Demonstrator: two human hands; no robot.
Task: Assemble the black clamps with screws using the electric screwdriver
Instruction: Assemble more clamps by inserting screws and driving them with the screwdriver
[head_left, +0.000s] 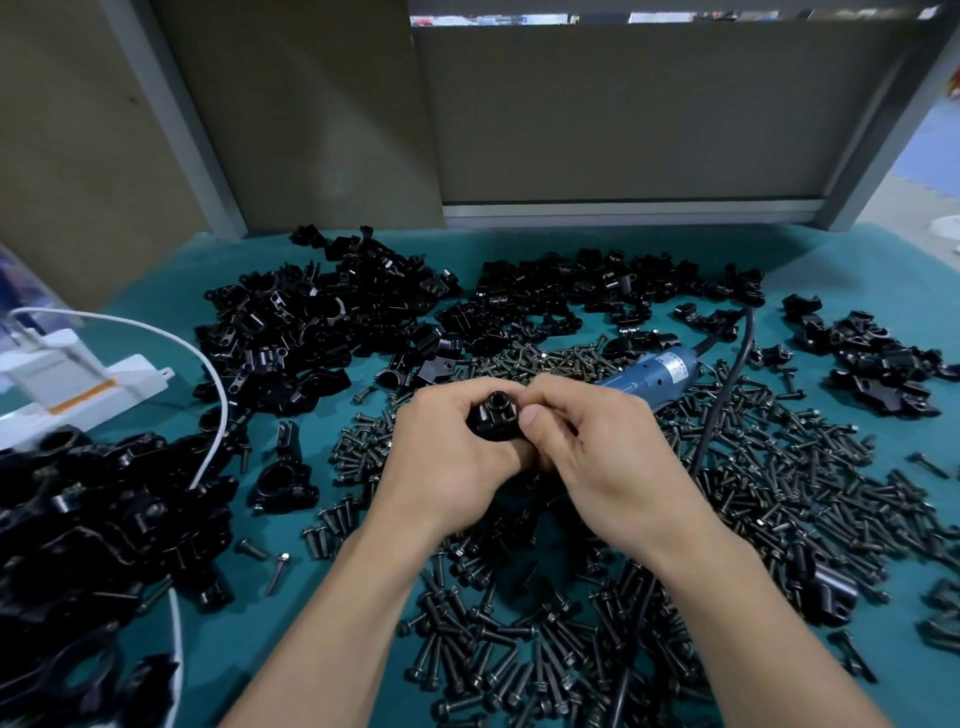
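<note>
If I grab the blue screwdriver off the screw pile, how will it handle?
The electric screwdriver looks rigid, likely hefty. Its round body lies on loose screws, so it may roll. Its black cord would probably drag through them.

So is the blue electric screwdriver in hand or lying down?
Lying down: the screwdriver rests on dark screws behind the right hand, which with the left hand holds a black clamp.
</note>
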